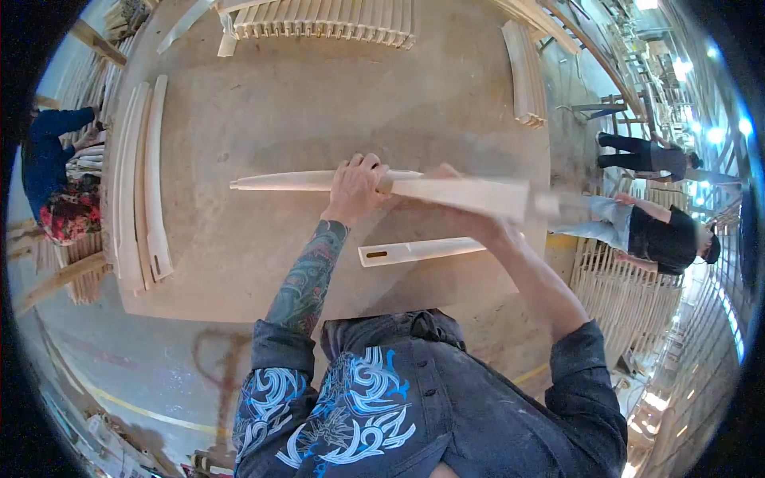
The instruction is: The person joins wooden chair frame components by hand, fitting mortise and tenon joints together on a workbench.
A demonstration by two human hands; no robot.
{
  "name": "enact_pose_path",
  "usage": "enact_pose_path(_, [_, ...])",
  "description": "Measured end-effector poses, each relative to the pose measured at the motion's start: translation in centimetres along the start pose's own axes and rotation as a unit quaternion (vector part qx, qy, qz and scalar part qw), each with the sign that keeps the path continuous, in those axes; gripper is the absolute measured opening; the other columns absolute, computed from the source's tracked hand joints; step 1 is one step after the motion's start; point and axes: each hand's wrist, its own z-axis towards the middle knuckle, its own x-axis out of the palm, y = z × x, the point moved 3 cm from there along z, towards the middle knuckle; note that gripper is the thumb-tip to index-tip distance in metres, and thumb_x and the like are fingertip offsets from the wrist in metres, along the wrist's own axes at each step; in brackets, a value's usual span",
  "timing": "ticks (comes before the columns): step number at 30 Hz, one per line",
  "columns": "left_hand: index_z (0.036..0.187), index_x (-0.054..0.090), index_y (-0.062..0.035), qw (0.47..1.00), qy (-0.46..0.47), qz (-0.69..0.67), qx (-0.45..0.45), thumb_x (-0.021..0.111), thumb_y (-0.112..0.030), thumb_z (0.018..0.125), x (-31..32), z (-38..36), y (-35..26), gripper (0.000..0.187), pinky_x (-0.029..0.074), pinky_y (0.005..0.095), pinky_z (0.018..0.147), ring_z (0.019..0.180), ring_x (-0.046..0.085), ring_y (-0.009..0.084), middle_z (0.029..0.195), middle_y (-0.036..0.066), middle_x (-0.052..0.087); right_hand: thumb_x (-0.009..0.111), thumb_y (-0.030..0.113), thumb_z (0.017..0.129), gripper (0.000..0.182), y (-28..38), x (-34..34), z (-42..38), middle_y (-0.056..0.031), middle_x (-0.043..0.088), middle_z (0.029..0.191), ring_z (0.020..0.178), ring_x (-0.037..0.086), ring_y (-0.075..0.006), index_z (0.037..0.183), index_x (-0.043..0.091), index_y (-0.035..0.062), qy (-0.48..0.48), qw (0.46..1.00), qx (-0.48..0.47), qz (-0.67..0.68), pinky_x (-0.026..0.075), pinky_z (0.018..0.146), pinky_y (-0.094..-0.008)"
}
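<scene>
My left hand (358,187) is closed over a pale, tapered wooden piece (283,181) held crosswise above the table, its narrow tip pointing left. My right hand (480,225) grips a second, wider wooden piece (466,193), blurred by motion, with fingertips showing at its far edge and the palm below it. The two pieces overlap near my left fingers. Closer to my body, a wooden piece with a slot (418,251) lies on the table (335,103), its right end partly behind my right forearm.
Long wooden pieces (143,183) lie along the table's left side. A row of slats (323,20) sits at the far edge, with a bundle (524,76) at the far right. One person (60,171) is at left; two people (665,239) (653,155) stand at right.
</scene>
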Motion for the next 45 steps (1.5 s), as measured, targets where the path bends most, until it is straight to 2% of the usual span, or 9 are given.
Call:
enact_pose_path(8, [0.104,0.068,-0.0127,1.000,-0.001,-0.001,0.008,0.075,-0.033,0.068,0.1,0.0,0.5,0.042,0.044,0.0410,0.088,0.101,0.055,0.0238,0.105,0.004,0.058,0.067,0.024,0.077,0.038,-0.1,2.1,-0.7,-0.0120,0.062,0.106,0.095,0.064,-0.0301,0.109,0.055,0.0070,-0.025,0.966,-0.151,-0.210,0.051,0.078,-0.0357])
enact_pose_path(17, [0.136,0.048,-0.0153,0.950,-0.047,-0.284,0.118,0.086,-0.036,0.055,-11.0,-0.8,-5.5,0.092,0.040,0.0430,0.102,0.123,0.048,0.0292,0.134,0.009,0.052,0.068,0.024,0.080,0.033,-0.6,1.6,-0.4,-0.0082,0.063,0.101,0.092,0.063,-0.0196,0.108,0.057,0.0107,-0.021,0.992,-0.014,-0.126,0.049,0.081,-0.0312])
enact_pose_path(23, [0.108,0.066,-0.0026,0.875,-0.100,-0.465,0.090,0.077,-0.010,0.077,-17.4,-0.2,-11.0,0.034,0.051,0.0256,0.077,0.085,0.064,0.0105,0.094,0.005,0.071,0.076,0.021,0.076,0.046,0.1,0.4,0.9,-0.0152,0.065,0.104,0.097,0.062,-0.0360,0.114,0.055,0.0082,-0.045,0.961,-0.139,-0.234,0.050,0.080,-0.0390])
enact_pose_path(27, [0.110,0.065,-0.0025,0.865,-0.152,-0.462,0.123,0.073,-0.013,0.082,-16.0,1.1,-10.3,0.030,0.051,0.0260,0.072,0.083,0.062,0.0070,0.093,0.003,0.070,0.077,0.034,0.068,0.054,-8.7,2.4,-3.4,-0.0136,0.061,0.119,0.111,0.057,-0.0331,0.115,0.061,0.0119,-0.008,0.946,-0.041,-0.321,0.048,0.090,-0.0420])
enact_pose_path(29, [0.109,0.066,-0.0024,0.850,-0.130,-0.503,0.090,0.073,-0.013,0.083,-16.0,1.4,-11.0,0.029,0.050,0.0243,0.071,0.082,0.060,0.0050,0.093,0.002,0.069,0.078,0.031,0.067,0.060,-9.1,4.6,-6.0,-0.0119,0.063,0.116,0.105,0.060,-0.0332,0.119,0.057,0.0107,0.103,0.905,0.141,-0.387,0.049,0.088,-0.0442])
enact_pose_path(32, [0.108,0.067,-0.0033,0.813,-0.093,-0.569,0.086,0.072,-0.014,0.085,-15.5,1.5,-12.1,0.026,0.049,0.0222,0.069,0.082,0.059,0.0040,0.093,-0.001,0.069,0.075,0.029,0.068,0.055,-11.2,4.9,-7.8,-0.0147,0.064,0.111,0.100,0.061,-0.0352,0.117,0.058,0.0094,0.141,0.885,0.014,-0.444,0.051,0.084,-0.0435])
enact_pose_path(36, [0.109,0.066,-0.0038,0.848,-0.093,-0.515,0.085,0.071,-0.013,0.086,-16.1,-0.3,-11.9,0.025,0.048,0.0208,0.068,0.081,0.058,0.0037,0.094,-0.002,0.068,0.075,0.028,0.069,0.056,-8.2,-1.4,-12.0,-0.0169,0.064,0.102,0.092,0.063,-0.0369,0.117,0.055,0.0086,-0.023,0.948,0.039,-0.314,0.052,0.076,-0.0435])
enact_pose_path(38, [0.110,0.066,-0.0022,0.858,-0.100,-0.501,0.064,0.070,-0.013,0.086,-15.4,-1.1,-11.4,0.026,0.048,0.0206,0.067,0.081,0.058,0.0039,0.095,-0.002,0.067,0.074,0.025,0.072,0.055,-5.9,-4.9,-12.8,-0.0162,0.063,0.090,0.080,0.064,-0.0317,0.119,0.052,0.0073,-0.186,0.956,-0.085,-0.212,0.051,0.069,-0.0405])
enact_pose_path(45, [0.108,0.066,-0.0020,0.820,-0.123,-0.553,0.078,0.067,-0.013,0.088,-14.2,-5.2,-14.6,0.022,0.051,0.0269,0.079,0.091,0.063,0.0113,0.102,0.005,0.070,0.067,0.028,0.087,0.050,7.1,-6.9,-13.4,-0.0062,0.057,0.080,0.066,0.055,-0.0131,0.126,0.048,0.0047,-0.105,0.994,-0.014,-0.023,0.047,0.059,-0.0296])
